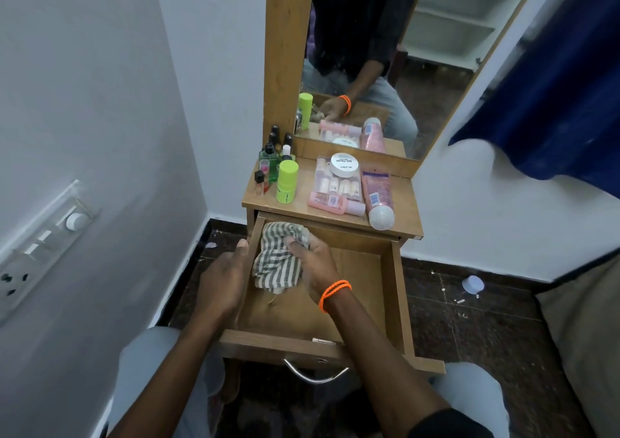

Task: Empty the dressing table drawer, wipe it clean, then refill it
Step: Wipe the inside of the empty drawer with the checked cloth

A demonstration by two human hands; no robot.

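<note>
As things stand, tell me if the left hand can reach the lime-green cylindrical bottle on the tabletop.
Probably yes: the left hand rests on the drawer's left wall, and the lime-green cylindrical bottle stands unobstructed just above.

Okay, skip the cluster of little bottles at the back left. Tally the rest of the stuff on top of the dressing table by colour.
Pink: 2, a bottle lying down and a tube
Lime green: 1, an upright container
White: 1, a round jar
Clear: 1, a flat box under the jar
Total: 5
</note>
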